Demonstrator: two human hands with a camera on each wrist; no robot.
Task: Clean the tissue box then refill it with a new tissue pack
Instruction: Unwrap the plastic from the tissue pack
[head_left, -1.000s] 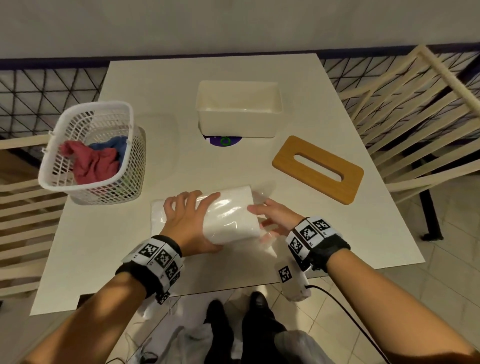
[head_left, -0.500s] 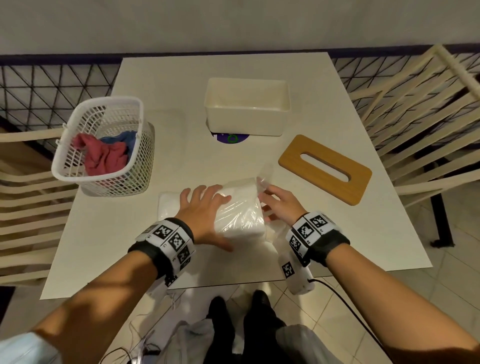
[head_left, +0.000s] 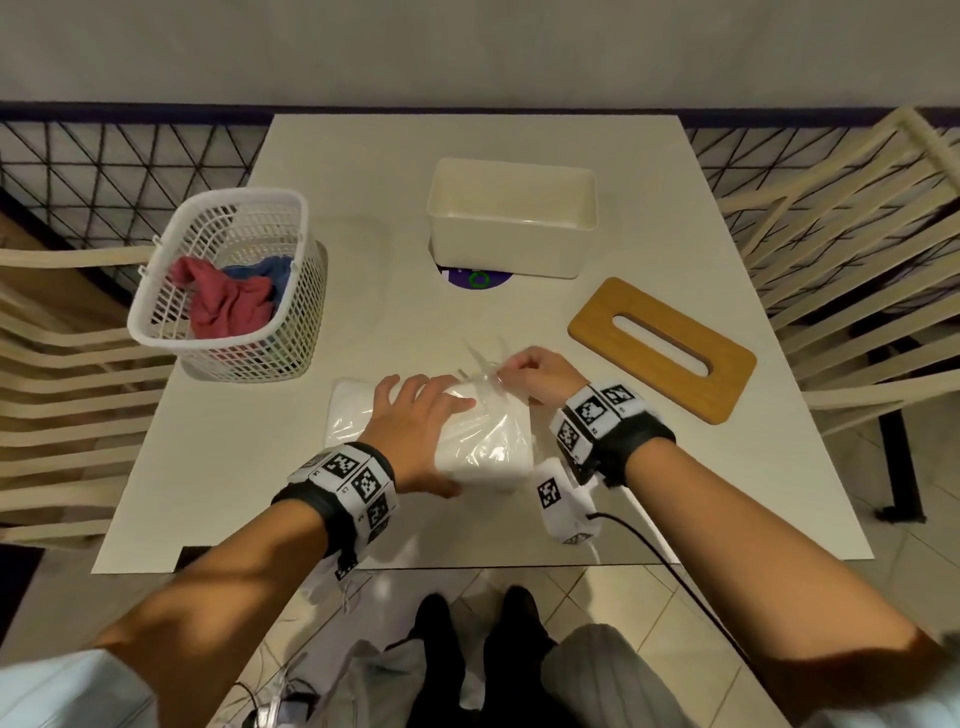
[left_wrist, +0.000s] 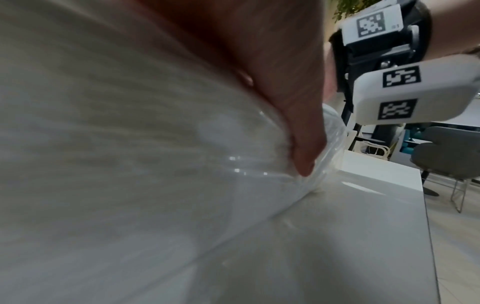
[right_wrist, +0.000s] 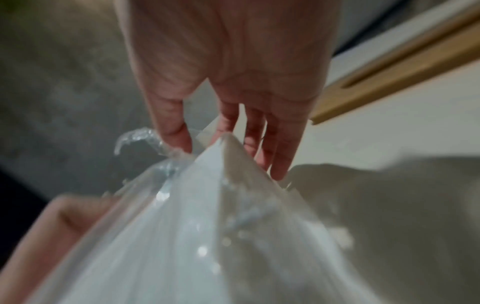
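The left hand (head_left: 415, 421) now lies spread across the tissue pack (head_left: 483, 447) on the bench (head_left: 649, 467), fingers straight, pressing it down. Just right of it, the right hand (head_left: 535, 374) has risen, its grip pinching the clear wrapper (head_left: 480, 364) it has pulled up off the far end. I judge the pack is being opened. Its long axis runs left to right. The tissue box (head_left: 511, 244) waits beyond both hands.

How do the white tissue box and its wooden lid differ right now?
The tissue box is white, deep and open-topped, with nothing visible inside; the wooden lid is brown, flat and slotted. The tissue box sits at the table's far middle; the wooden lid lies apart, nearer right. Both rest untouched.
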